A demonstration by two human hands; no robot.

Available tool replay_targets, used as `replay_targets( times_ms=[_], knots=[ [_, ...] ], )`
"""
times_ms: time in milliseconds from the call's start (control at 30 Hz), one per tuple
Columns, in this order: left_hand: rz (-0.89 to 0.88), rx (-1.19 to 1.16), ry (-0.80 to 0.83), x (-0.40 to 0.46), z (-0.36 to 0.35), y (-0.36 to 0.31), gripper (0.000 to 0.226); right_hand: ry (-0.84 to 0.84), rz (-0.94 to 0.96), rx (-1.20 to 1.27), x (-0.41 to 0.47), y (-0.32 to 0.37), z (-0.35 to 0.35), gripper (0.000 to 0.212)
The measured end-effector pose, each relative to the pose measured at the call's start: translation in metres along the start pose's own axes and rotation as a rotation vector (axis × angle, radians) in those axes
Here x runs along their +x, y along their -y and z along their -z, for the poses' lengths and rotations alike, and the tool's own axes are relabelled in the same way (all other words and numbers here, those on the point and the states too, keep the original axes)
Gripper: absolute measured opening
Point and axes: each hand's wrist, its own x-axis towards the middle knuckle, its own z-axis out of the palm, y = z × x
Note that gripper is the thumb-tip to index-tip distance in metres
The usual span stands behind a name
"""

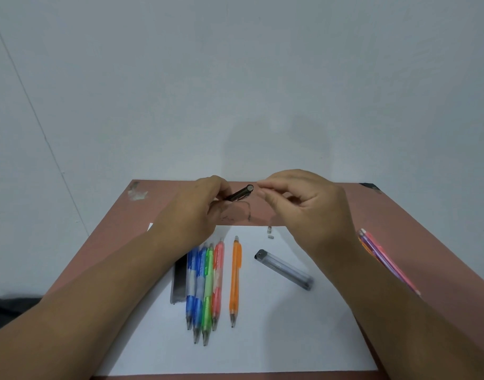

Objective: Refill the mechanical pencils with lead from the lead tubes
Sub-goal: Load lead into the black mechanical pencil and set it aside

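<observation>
My left hand (205,207) grips a black mechanical pencil (239,193) raised above the table, its open top end pointing right. My right hand (298,198) has thumb and forefinger pinched together right beside that open end; whatever lies between them is too thin to make out. On the white paper (262,338) lie two blue pencils (192,286), a green pencil (207,292), a pink pencil (217,281) and an orange pencil (235,281). A clear lead tube with a black cap (283,268) lies to their right. A dark lead tube (179,281) lies at their left. Two small caps (269,233) sit near the paper's far edge.
The brown table (413,237) stands against a pale wall. A bundle of pink and purple pencils (386,259) lies near the table's right edge. Torn patches mark the table's far left corner (138,192).
</observation>
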Motion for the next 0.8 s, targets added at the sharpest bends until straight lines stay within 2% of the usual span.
replay_targets(
  times_ms=[67, 133, 200, 267, 367, 433, 700, 800],
  knots=[
    [0.019, -0.022, 0.003, 0.000, 0.000, 0.001, 0.015, -0.006, -0.071, -0.061, 0.001, -0.001, 0.001, 0.013],
    [0.039, -0.042, 0.006, 0.000, 0.000, 0.003, 0.016, 0.054, -0.252, -0.145, 0.005, -0.006, 0.004, 0.014],
    [0.056, -0.032, 0.002, 0.001, 0.000, 0.003, 0.017, 0.219, -0.439, -0.288, 0.007, -0.014, 0.010, 0.015],
    [0.067, -0.028, -0.002, 0.001, 0.001, 0.003, 0.020, 0.400, -0.519, -0.414, 0.008, -0.019, 0.014, 0.014],
    [0.077, -0.018, 0.002, 0.001, 0.001, 0.001, 0.022, 0.581, -0.537, -0.490, 0.006, -0.019, 0.014, 0.012],
    [0.067, -0.013, 0.001, 0.001, 0.002, 0.001, 0.023, 0.637, -0.552, -0.491, 0.005, -0.018, 0.011, 0.009],
    [0.041, 0.033, 0.011, 0.001, 0.005, -0.003, 0.027, 0.685, -0.547, -0.522, 0.002, -0.018, 0.002, 0.014],
    [0.041, 0.052, 0.026, 0.001, 0.006, -0.004, 0.027, 0.644, -0.513, -0.536, 0.002, -0.017, 0.002, 0.015]
  ],
)
